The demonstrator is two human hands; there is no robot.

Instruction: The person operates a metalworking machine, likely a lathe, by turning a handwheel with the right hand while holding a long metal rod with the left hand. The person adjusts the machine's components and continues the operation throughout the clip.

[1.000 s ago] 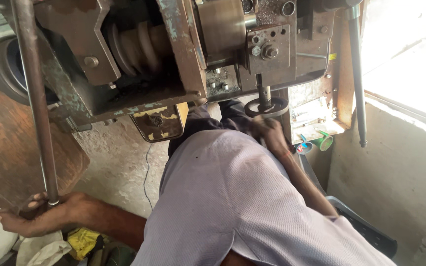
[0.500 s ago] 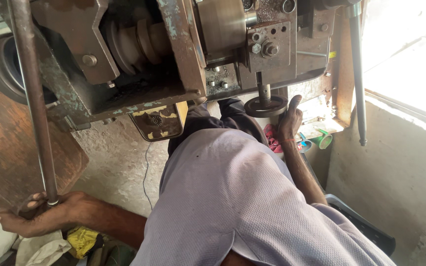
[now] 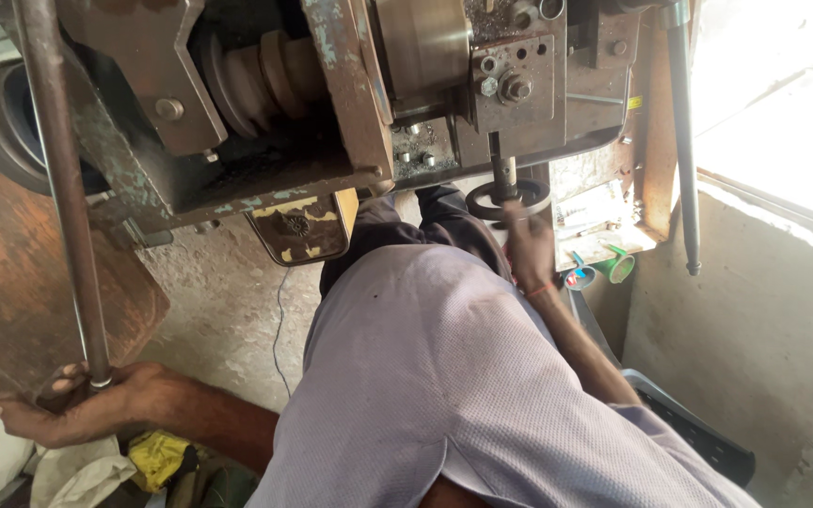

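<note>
My left hand [image 3: 77, 406] at the lower left is closed around the bottom end of a long steel rod [image 3: 60, 179], which runs up past the machine's body. My right hand [image 3: 529, 246] reaches forward past my lilac shirt [image 3: 444, 376]. Its blurred fingers are on the rim of a small dark handwheel [image 3: 510, 199]. The handwheel hangs on a short shaft under a bolted steel plate [image 3: 512, 80] of the old, worn machine. A stepped pulley [image 3: 265, 75] and a large steel cylinder [image 3: 422, 47] sit in the machine's frame above.
A rusty brown metal panel [image 3: 30, 282] stands at the left beside the rod. A second thin rod [image 3: 684, 141] hangs at the right, by a bright window. Small green and blue cups [image 3: 604, 268] lie beyond the handwheel. The concrete floor [image 3: 228, 310], a yellow rag [image 3: 157, 456] and white sacks lie below.
My right hand swung out to the right of the handwheel with its fingers raised, then came back onto the rim. My left hand has stayed on the rod.
</note>
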